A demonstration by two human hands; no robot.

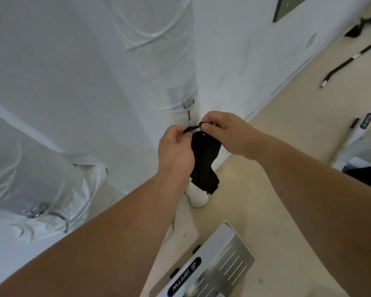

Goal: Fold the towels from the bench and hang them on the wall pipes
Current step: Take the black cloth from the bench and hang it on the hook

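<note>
A small black towel (205, 159) hangs folded from both my hands, in front of a white wrapped wall pipe (180, 82). My left hand (175, 146) pinches a thin black loop at the towel's top left. My right hand (225, 131) pinches the same loop at its right end, just above the cloth. A metal clamp with a hook (189, 103) sits on the pipe right behind my hands. A second wrapped pipe (41, 179) with its own clamp and hook (36, 211) runs at the lower left.
The white wall (234, 61) meets a beige floor (276, 136) at the right. A silver machine base marked BRTW (212, 264) lies at the bottom. Black bars and parts (351, 58) lie on the floor at the far right. White equipment (362, 136) stands at the right edge.
</note>
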